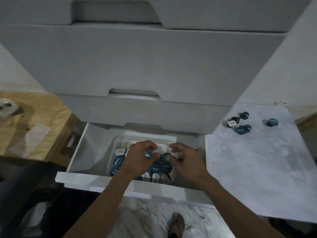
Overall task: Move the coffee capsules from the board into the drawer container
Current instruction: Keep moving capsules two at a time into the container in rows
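The white drawer [80,148] is pulled out, and a clear plastic container [118,140] inside it holds several teal and white-lidded coffee capsules [118,160]. Both hands are over that container. My left hand [139,158] has its fingers curled round a teal capsule [147,155]. My right hand [187,163] hovers beside it with loosely curled fingers, nothing visible between them, and its thumb down on the pile. On the pale board [257,160] to the right lie several more capsules [240,125], with one teal capsule [272,122] lying apart.
Closed grey drawer fronts [145,66] rise above the open drawer. A wooden table [42,117] with a plastic wrapper stands at the left. A dark object fills the lower left. My sandalled foot [176,224] is on the marble floor below the drawer.
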